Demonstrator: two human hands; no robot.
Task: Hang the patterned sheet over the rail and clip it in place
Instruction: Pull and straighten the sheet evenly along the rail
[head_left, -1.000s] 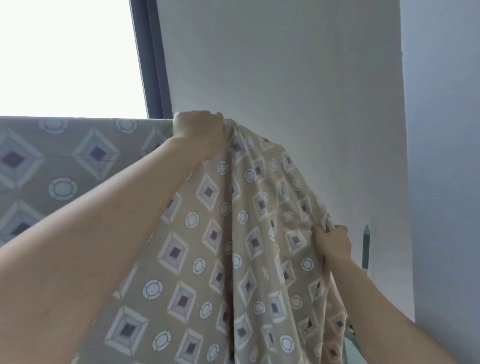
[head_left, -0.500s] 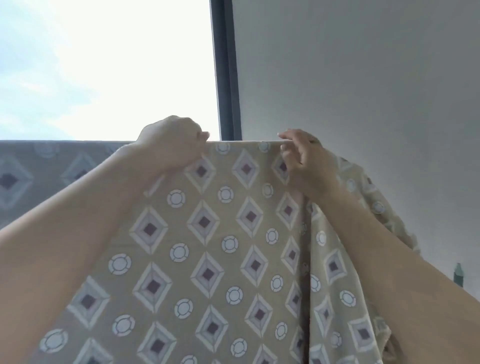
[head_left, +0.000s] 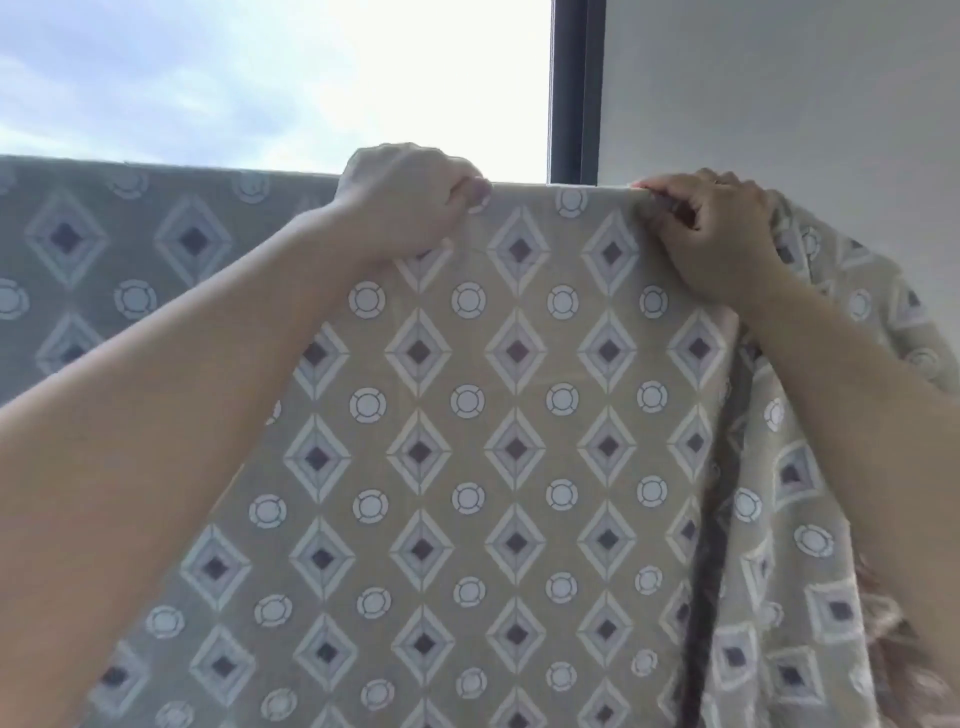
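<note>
Both hands, left hand (head_left: 410, 200) and right hand (head_left: 714, 228), pinch the sheet (head_left: 514, 415) at its top fold; next we judge spreading rightward, then clipping.

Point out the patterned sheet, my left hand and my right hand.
patterned sheet (head_left: 514, 452): head view, on the flat stretch hanging between the arms.
left hand (head_left: 405, 202): head view, on the back of the fist at the top fold.
right hand (head_left: 722, 234): head view, on the back of the hand gripping the fold.
</note>
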